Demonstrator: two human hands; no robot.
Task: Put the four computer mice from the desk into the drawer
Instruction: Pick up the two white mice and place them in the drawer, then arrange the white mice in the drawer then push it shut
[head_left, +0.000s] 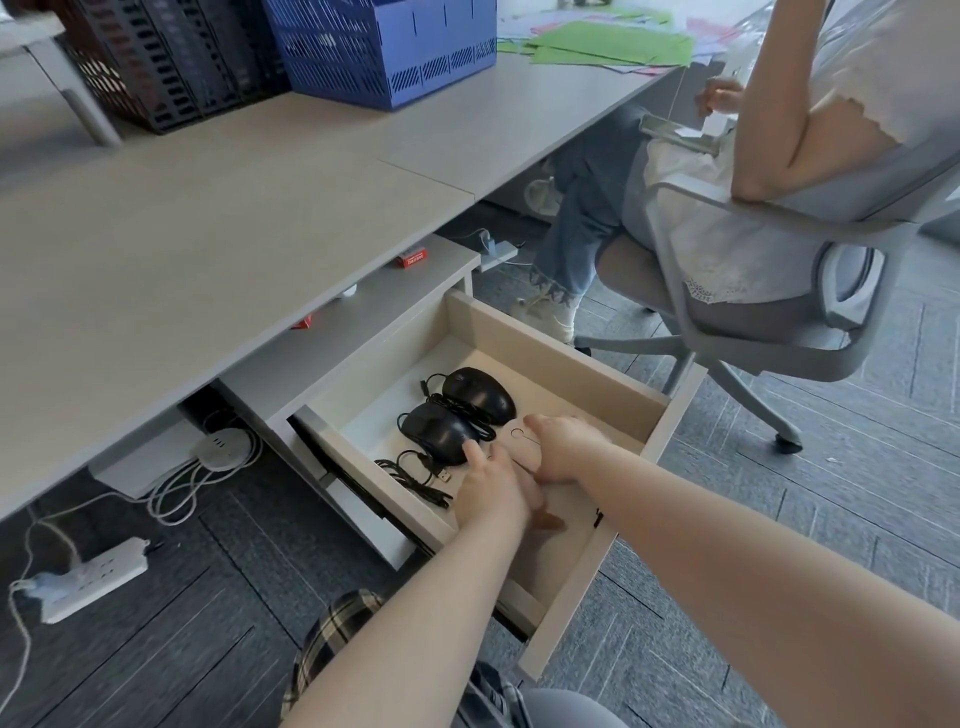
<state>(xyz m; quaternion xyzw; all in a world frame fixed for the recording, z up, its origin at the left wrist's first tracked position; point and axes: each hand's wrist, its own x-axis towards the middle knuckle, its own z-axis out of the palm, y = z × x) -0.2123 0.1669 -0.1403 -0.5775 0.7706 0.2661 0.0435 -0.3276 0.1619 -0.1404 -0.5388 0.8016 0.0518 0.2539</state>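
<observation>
Both hands are down inside the open pale wooden drawer (571, 358), pulled out from under the grey laminate worktop (208, 234) so things can be set in from above. Left hand (491, 488): thumb tip touches the near black plastic corded mouse (439, 434), likely nudging it up against its neighbour; the rest of its fingers are hidden, so I cannot tell whether it is grasping. Right hand (566, 449): knuckles up, fingers bent down over a pale rounded thing (519, 457) between the two hands. This may be a light-coloured mouse, but it is too covered to say, and whether the hand is clenched round it or just resting on it I cannot tell. The far black plastic corded mouse (480, 392) lies just beside the near one, their loose black cables (415, 470) spilling along the drawer floor, with one USB plug showing. Count: two black mice plainly in the drawer, one possible pale one under the hands, and no mouse visible on the part of the worktop in view, so the task looks near its end, judged from that. Elsewhere: one blue slotted plastic crate (384, 47), dark slotted crates (171, 67) beside it, green paper sheets (608, 44), one white power strip (93, 577) on the floor, and one seated person on a grey swivel chair (753, 291).
</observation>
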